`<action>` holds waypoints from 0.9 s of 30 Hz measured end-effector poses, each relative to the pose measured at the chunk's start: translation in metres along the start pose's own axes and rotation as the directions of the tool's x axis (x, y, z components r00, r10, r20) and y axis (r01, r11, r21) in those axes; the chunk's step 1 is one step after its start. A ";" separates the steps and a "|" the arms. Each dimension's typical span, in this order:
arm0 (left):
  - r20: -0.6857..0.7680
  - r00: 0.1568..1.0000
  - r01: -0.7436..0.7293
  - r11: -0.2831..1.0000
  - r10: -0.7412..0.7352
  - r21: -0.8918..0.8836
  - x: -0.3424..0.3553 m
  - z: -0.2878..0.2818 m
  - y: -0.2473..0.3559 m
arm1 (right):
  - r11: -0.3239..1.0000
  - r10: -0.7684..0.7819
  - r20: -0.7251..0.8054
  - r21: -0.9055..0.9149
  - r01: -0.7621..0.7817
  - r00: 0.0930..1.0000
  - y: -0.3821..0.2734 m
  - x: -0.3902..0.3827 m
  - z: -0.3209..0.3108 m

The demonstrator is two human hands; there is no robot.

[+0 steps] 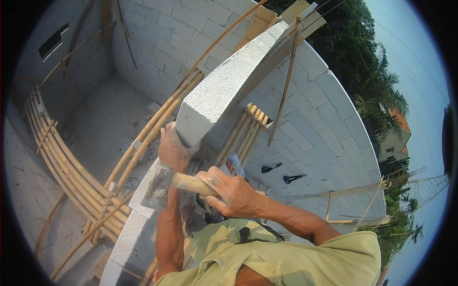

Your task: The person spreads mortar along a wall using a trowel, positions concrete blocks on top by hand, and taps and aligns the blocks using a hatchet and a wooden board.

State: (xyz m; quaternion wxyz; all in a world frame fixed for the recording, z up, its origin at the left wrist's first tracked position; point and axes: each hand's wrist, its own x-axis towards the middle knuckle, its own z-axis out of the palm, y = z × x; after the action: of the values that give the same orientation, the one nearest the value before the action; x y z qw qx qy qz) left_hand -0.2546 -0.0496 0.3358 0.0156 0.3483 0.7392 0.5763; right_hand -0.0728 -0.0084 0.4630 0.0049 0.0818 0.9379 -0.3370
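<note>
A long white aerated concrete block [222,86] rests along the top of the wall, its near end facing me. My left hand [173,148] grips the lower corner of that end, fingers at its left side and thumb spread across toward the right. My right hand [229,189] is closed round the wooden handle of a hammer [159,185]. The hammer's worn, dusty head hangs just below my left hand, in front of my left forearm and apart from the block. Behind the hammer, the lower course of the wall [128,233] continues toward me.
Bamboo scaffold poles [71,167] run along the left side of the wall, over a dusty floor. More bamboo poles [243,131] lie below on the right, near a clear plastic bottle [235,163]. Two dark tools [293,178] show against the right block wall [329,128]. Trees stand beyond.
</note>
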 end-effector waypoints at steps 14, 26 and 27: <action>0.086 0.995 0.071 0.975 -0.054 -0.210 -0.022 0.019 -0.063 | 0.998 0.057 -0.267 -0.009 -0.062 0.962 0.032 0.009 0.014; -0.026 0.996 -0.082 0.995 0.081 -0.053 -0.015 0.013 -0.032 | 0.990 -0.003 -0.178 0.140 0.028 0.984 0.024 -0.012 -0.010; -0.015 0.989 -0.147 0.989 0.147 -0.032 -0.022 0.015 -0.066 | 0.974 -0.060 -0.189 0.202 0.099 0.980 0.007 -0.012 -0.022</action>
State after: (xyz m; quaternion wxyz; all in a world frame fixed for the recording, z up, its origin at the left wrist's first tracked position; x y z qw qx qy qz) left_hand -0.2642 -0.0550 0.2653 -0.0258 0.3980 0.7020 0.5900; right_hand -0.0584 0.0090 0.4762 -0.1028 0.0744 0.8962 -0.4252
